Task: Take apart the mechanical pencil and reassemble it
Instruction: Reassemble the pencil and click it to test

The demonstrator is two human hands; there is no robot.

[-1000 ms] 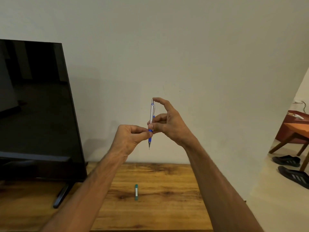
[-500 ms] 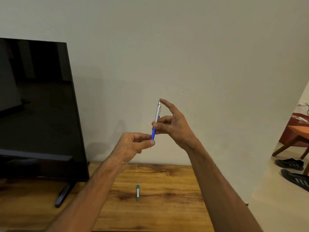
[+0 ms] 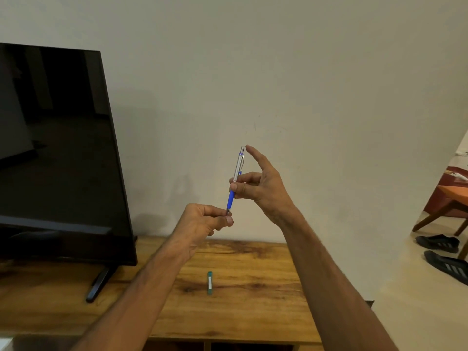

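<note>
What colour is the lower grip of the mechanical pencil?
Blue grip, under the silver barrel; head view shows it best.

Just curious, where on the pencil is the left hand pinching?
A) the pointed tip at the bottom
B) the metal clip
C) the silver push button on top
A: the left hand pinches the mechanical pencil at its lower tip, while the right hand grips the barrel.

Single head-worn view, looking forward and down — left hand (image 3: 202, 221), right hand (image 3: 263, 183) near, table (image 3: 253, 312) below, wall (image 3: 304, 72) behind.
</note>
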